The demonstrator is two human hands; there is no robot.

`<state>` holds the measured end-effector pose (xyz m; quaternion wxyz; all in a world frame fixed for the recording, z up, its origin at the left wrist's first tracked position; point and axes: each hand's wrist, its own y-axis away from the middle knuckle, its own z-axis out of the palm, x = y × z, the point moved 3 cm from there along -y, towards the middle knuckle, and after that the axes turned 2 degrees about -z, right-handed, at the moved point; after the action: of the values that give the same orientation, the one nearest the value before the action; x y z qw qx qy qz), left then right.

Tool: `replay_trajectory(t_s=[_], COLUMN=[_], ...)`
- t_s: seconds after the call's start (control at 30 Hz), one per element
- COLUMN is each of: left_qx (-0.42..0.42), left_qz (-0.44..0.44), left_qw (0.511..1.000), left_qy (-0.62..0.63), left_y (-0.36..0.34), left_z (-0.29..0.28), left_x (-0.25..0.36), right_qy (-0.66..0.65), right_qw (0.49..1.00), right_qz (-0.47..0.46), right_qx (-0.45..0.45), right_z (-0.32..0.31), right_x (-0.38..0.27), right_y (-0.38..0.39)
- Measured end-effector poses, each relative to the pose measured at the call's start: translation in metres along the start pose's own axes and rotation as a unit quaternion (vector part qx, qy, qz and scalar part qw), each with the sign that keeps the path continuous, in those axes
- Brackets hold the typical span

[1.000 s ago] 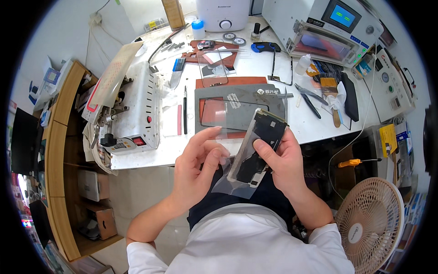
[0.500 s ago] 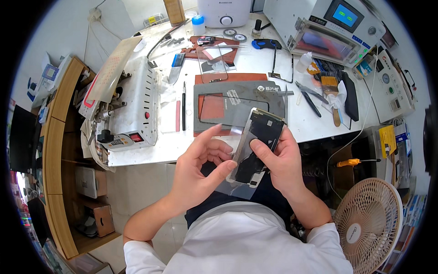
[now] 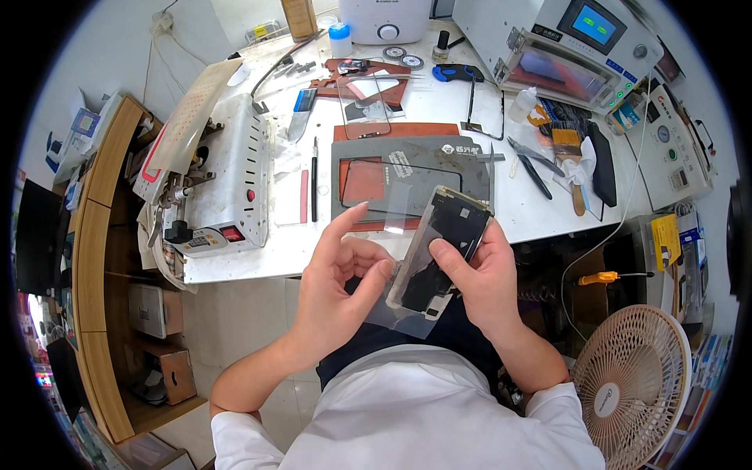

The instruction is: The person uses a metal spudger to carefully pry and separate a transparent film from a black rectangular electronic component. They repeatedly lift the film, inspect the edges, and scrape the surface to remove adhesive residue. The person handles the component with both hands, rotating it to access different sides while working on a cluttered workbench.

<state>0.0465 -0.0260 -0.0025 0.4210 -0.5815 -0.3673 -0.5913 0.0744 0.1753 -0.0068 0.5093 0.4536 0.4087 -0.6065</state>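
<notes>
My right hand (image 3: 486, 286) grips a tilted phone screen assembly (image 3: 456, 219), black on the back with a pale metal edge, its thumb across the back. A clear plastic film (image 3: 398, 207) lies along and beneath it, extending past its left and lower sides. At the film's left edge, my left hand (image 3: 337, 290) has thumb and middle finger pinched, index finger raised. Behind both hands is a grey mat (image 3: 470, 176) over a reddish-brown pad (image 3: 392, 128), with a thin black frame (image 3: 368, 164) on it.
A white metal machine (image 3: 227, 180) stands left, a boxy machine with a screen (image 3: 556, 74) at back right. Pliers (image 3: 533, 172), a brush (image 3: 576, 157), a black pen-like tool (image 3: 315, 180) and clear panels lie on the white bench (image 3: 521, 219). A fan (image 3: 630, 376) stands lower right.
My left index finger has lifted, and the thumb has moved slightly up and left from the screen's edge. The film's upper part now stands out left of the screen.
</notes>
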Motion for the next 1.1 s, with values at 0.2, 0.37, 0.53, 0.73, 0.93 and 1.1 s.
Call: replay_trajectory(t_s=[0.2,0.37,0.53,0.73,0.93,1.1], left_qx=[0.004,0.014,0.037,0.062,0.071,0.051], left_qz=[-0.001,-0.023,-0.012,0.002,-0.054,-0.155], left_qw=[1.0,0.998,0.996,0.994,0.986,0.953], left_qy=[0.019,0.056,0.076,0.084,0.143,0.254], left_y=[-0.001,-0.001,-0.001,0.0,0.002,-0.004], left_z=[0.0,0.0,0.0,-0.007,-0.006,-0.016], left_x=[-0.002,-0.003,-0.004,-0.013,-0.004,-0.008], right_qy=[-0.008,-0.012,-0.002,-0.027,-0.078,-0.09], right_qw=[1.0,1.0,1.0,0.998,0.994,0.993], right_qz=[0.006,-0.002,-0.002,-0.02,-0.019,-0.016], right_qx=[0.001,0.007,0.025,0.062,0.079,0.076], right_z=[-0.001,-0.001,-0.003,-0.005,-0.009,-0.006], right_x=[0.001,0.001,0.001,-0.001,0.002,0.002], right_y=[-0.002,-0.003,-0.005,-0.008,-0.01,-0.009])
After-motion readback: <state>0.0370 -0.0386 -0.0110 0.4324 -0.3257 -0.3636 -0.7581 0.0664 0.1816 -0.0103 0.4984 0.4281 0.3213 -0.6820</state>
